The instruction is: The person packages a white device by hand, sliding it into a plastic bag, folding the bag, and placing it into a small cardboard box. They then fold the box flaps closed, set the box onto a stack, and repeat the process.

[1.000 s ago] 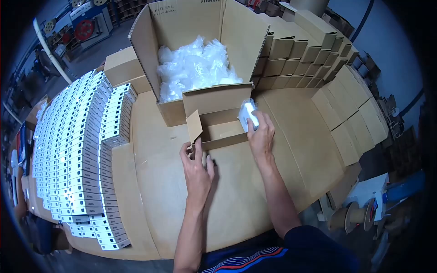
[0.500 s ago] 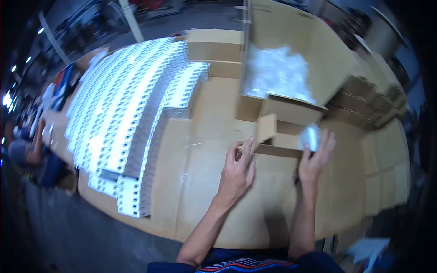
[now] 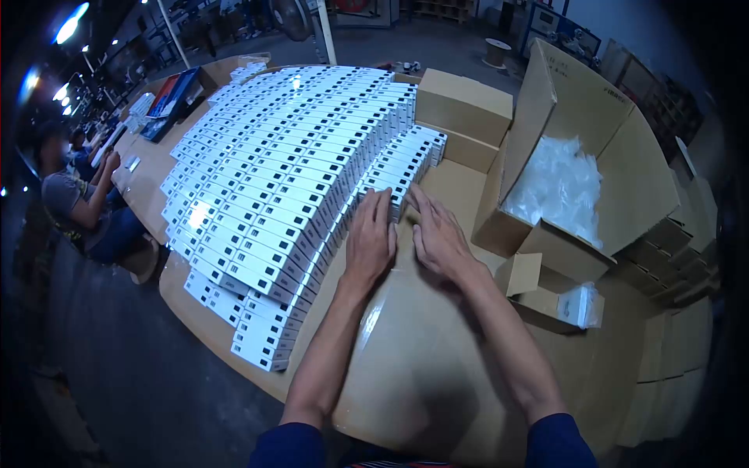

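Slim white boxes [image 3: 265,179] with small dark squares are packed in long stacked rows on the left of the table. A shorter row of white boxes [image 3: 402,165] runs along their right side. My left hand [image 3: 370,242] is at the near end of this short row, fingers stretched forward against it. Just right of the same end, my right hand [image 3: 443,238] has its fingers extended and its thumb apart. Part of the row's end is hidden by my fingers. Neither hand visibly holds a box.
An open brown carton [image 3: 573,292] holds a clear plastic-wrapped piece [image 3: 577,304] at its right end. Behind it, a large carton [image 3: 538,117] contains clear plastic bags [image 3: 555,183]. A closed brown box [image 3: 466,105] stands at the back. Another person [image 3: 78,191] sits at the left.
Both hands have moved left from the small carton to the short row of white boxes. My right hand has let go of the plastic-wrapped piece, now in the carton. The view has turned.
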Demonstrator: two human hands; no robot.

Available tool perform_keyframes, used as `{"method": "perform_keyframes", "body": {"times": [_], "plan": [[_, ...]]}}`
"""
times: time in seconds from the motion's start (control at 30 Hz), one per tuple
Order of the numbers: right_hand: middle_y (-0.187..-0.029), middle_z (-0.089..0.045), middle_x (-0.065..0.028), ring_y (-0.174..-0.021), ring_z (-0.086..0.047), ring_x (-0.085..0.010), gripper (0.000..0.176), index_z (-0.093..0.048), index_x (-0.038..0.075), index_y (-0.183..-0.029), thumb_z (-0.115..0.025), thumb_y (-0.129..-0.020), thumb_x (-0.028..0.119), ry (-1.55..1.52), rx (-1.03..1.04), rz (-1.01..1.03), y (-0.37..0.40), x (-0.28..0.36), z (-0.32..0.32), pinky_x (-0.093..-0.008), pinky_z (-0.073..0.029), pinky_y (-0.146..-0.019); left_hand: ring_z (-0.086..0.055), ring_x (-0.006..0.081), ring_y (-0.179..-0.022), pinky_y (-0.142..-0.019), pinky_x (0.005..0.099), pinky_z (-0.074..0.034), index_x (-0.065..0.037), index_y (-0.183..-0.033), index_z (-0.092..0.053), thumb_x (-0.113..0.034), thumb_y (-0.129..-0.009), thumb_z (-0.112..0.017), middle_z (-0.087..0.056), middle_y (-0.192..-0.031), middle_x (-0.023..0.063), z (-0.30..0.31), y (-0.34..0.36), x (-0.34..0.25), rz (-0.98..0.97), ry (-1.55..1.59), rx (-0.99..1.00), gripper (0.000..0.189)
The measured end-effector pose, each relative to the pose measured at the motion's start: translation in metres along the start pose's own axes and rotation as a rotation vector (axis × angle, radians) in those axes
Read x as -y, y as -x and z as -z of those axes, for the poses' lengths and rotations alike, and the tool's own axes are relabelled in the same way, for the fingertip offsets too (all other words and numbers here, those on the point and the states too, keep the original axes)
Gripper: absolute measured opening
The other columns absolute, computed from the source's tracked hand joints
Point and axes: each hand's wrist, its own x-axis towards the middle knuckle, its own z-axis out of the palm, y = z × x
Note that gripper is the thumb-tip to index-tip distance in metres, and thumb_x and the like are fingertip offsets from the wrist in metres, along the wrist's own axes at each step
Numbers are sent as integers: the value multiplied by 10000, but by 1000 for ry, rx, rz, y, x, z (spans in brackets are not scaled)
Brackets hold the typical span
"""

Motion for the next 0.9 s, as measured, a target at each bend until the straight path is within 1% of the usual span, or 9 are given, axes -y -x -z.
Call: {"method": "perform_keyframes", "body": {"times": [0.13, 0.3, 0.47, 0.57, 0.63, 0.7, 0.77, 0.8, 0.9], "plan": [[-1470, -540, -205, -1437, -398, -432, 795, -140, 15, -1594, -481, -876, 27, 111, 68, -2, -14, -4, -6, -535, -333, -1162, -494, 414, -1328, -1117, 468, -421, 41, -1428, -480, 38, -840, -617, -518, -1373, 237, -2, 2, 4, 18, 32, -19, 604], [-1450, -561, -210, -1443, -390, -434, 741, -201, -37, -1560, -484, -877, 20, 73, 69, -4, -19, -8, -10, -548, -330, -1159, -541, 383, -1249, -1045, 472, -456, 28, -1365, -555, 69, -855, -580, -540, -1329, 210, -3, 7, 11, 12, -8, -51, 512], [-1497, -507, -238, -1445, -384, -440, 735, -229, -29, -1562, -471, -868, -1, 145, 161, -99, -20, -1, -7, -549, -331, -1165, -607, 339, -1109, -917, 432, -507, 1, -1121, -710, -4, -842, -642, -614, -1237, 168, 0, 10, 8, 40, -169, -120, 287], [-1536, -434, -278, -1453, -370, -442, 751, -262, 56, -1587, -465, -867, -5, 13, 125, -134, -11, -10, -19, -530, -330, -1176, -586, 346, -1136, -941, 441, -487, -34, -1087, -720, 3, -821, -672, -622, -1213, 157, 13, 20, -11, 43, -187, -98, 273], [-1563, -366, -311, -1458, -349, -462, 748, -313, 152, -1595, -489, -879, 22, -5, 4, 37, 6, 4, 6, -511, -320, -1190, -556, 384, -1170, -976, 478, -469, -61, -1070, -722, 5, -809, -705, -619, -1202, 158, 22, 32, -33, 17, -219, -172, 270], [-1470, -457, -309, -1392, -410, -480, 688, -365, 185, -1579, -539, -920, 87, -260, -141, -31, 31, 22, 28, -504, -367, -1144, -525, 425, -1213, -1007, 518, -454, -70, -1068, -720, 28, -798, -726, -605, -1209, 163, 35, 40, -55, -13, -151, -165, 287], [-1322, -544, -266, -1231, -517, -466, 631, -398, 171, -1560, -599, -962, 167, -442, -129, -206, 62, 46, 60, -500, -420, -1071, -519, 435, -1232, -1021, 538, -454, -58, -1075, -713, 74, -782, -728, -589, -1218, 160, 45, 45, -82, -46, -67, -168, 321], [-1164, -589, -186, -1080, -588, -356, 549, -442, 160, -1533, -610, -1012, 191, -488, -57, -377, 77, 53, 74, -461, -466, -990, -525, 428, -1264, -1047, 526, -454, -51, -1065, -710, 111, -742, -739, -574, -1242, 169, 49, 45, -101, -49, 7, -165, 363], [-1150, -621, -127, -1037, -611, -231, 480, -478, 159, -1511, -590, -1044, 175, -1089, 115, -531, 108, 54, 108, -385, -500, -962, -569, 385, -1238, -1008, 495, -510, -70, -1081, -719, 102, -726, -792, -559, -1263, 144, 51, 39, -147, -192, 160, -175, 400]]}}
